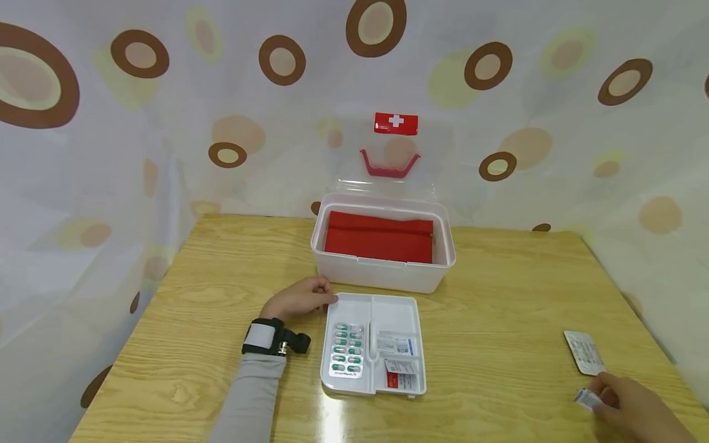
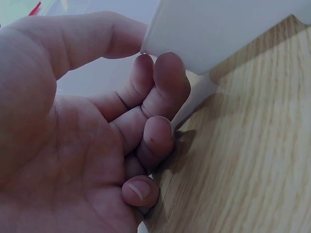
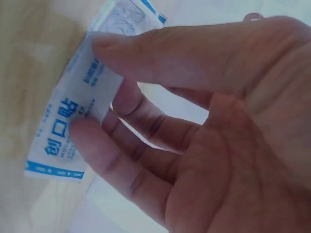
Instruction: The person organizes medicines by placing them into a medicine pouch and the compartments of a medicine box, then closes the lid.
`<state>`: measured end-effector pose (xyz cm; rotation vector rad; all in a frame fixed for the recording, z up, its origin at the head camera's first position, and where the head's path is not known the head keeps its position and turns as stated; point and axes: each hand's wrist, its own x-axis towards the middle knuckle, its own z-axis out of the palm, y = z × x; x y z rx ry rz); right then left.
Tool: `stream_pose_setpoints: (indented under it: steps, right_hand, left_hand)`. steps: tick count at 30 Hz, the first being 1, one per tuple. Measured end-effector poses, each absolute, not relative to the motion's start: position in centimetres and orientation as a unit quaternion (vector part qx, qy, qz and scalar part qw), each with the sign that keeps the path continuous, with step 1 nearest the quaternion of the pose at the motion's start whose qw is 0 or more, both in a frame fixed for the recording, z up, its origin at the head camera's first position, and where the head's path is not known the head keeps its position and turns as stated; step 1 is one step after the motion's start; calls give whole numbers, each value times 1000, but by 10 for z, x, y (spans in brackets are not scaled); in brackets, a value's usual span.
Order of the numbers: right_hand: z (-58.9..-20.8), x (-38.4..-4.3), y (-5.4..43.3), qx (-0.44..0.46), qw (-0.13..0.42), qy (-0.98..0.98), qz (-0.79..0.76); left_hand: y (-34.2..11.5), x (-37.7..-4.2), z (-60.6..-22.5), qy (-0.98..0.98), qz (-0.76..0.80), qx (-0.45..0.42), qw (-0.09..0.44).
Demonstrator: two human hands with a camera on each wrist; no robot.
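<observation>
My left hand (image 1: 299, 298) pinches the far left corner of a white divided tray (image 1: 394, 311); the left wrist view shows thumb and fingertips at that tray corner (image 2: 194, 34). In the tray's left half lies a blister pack of green-and-white capsules (image 1: 347, 351). Small paper packets (image 1: 396, 344) sit in the right compartments, one of them partly red. Over the table's right side, my right hand (image 1: 634, 403) holds an adhesive bandage packet (image 3: 63, 126), white with blue print, between thumb and fingers. Just beyond that hand lies a silver blister pack (image 1: 584, 352).
Behind the tray stands a white box (image 1: 382, 277) with a red pouch (image 1: 379, 237) inside. Its clear lid, with a red handle (image 1: 390, 167) and a white-cross label (image 1: 396, 123), is raised against the patterned curtain (image 1: 321, 104). The wooden table (image 1: 498, 307) runs beneath everything.
</observation>
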<state>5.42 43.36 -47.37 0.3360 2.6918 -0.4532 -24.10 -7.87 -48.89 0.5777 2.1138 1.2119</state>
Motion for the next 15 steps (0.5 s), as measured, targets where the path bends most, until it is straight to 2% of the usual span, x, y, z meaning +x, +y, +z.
stream_pose_setpoints:
  steps: [9, 15]
  right_hand:
    - [-452, 28, 383, 43, 130, 971, -196]
    - [-434, 4, 340, -31, 115, 961, -250]
  left_hand:
    - [-80, -241, -489, 802, 461, 216, 312]
    - [-79, -242, -488, 804, 457, 217, 311]
